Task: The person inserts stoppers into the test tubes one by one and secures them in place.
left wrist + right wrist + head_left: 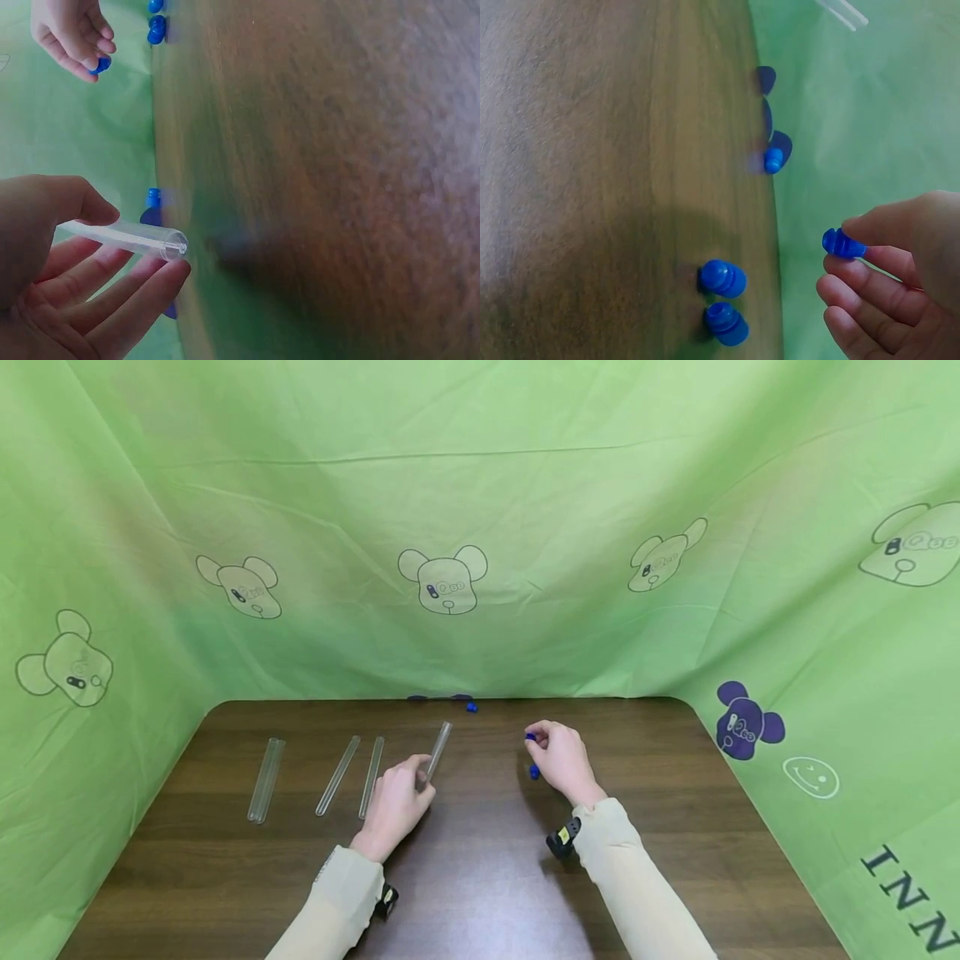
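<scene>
My left hand [397,803] holds a clear glass test tube [441,748] between thumb and fingers; it slants up and away over the table. The left wrist view shows the end of this test tube [142,238] poking out past the fingertips. Over to the right, my right hand [566,765] pinches a small ridged blue stopper [843,244] between thumb and forefinger, above the table. Below that hand lie two more blue stoppers [725,300] side by side on the wood. The two hands are well apart.
Left of the left hand lie two single test tubes [337,777] and, further left, a close group of test tubes [266,781]. One blue stopper [472,707] sits at the back edge of the brown table [480,893]. Green printed cloth [525,643] surrounds it.
</scene>
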The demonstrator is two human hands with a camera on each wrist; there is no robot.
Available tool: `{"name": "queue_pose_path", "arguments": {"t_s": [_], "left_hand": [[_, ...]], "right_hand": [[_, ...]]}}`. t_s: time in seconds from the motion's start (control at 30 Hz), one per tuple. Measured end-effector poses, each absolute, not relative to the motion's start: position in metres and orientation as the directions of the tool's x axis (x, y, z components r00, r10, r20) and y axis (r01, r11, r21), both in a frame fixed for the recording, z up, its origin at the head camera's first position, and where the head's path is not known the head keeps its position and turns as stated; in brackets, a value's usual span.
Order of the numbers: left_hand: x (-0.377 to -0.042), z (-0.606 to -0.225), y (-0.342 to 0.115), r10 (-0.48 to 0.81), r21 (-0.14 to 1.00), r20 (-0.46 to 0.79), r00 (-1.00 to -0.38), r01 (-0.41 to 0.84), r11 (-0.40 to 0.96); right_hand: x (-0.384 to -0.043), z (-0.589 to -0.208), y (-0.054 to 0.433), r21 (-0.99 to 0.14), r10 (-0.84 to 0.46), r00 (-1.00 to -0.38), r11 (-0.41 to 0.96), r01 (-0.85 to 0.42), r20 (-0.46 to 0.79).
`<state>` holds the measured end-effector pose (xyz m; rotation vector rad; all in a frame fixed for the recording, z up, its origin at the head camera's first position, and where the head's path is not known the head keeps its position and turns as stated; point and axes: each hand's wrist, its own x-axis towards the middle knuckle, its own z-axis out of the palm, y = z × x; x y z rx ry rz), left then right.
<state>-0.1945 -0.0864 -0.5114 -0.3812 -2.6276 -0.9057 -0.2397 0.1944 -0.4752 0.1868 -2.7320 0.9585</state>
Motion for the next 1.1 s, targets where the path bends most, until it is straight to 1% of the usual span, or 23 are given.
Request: {"name": "queue_pose_path", "arguments": {"t_s": [0.27,0.5,0.77,0.97,1.1], "left_hand": [[-0.192,-0.51,-0.084,0.151,0.625,0.347,-0.926,0.348,0.699],[-0.19,-0.508,-0.08,0.167,0.694,0.311,-0.936,0.344,0.633],[-0.189,-0.509,-0.077,0.19,0.704,0.293,-0.937,0.345,0.621],[-0.189,-0.512,-0.075,0.218,0.707,0.303,-0.928,0.372,0.601],[-0.186,-0.514,-0.072,0.249,0.706,0.312,-0.917,0.399,0.585]], "right_hand": [[-0.239,-0.468,0.191,-0.614,-0.043,-0.952,0.755,-0.23,0.304],[-0.238,-0.462,0.188,-0.626,-0.05,-0.949,0.741,-0.245,0.313],[-0.236,-0.454,0.185,-0.636,-0.063,-0.945,0.725,-0.265,0.322],[-0.236,-0.447,0.183,-0.643,-0.081,-0.936,0.706,-0.297,0.343],[-0.235,-0.445,0.182,-0.633,-0.082,-0.936,0.716,-0.294,0.342]]}}
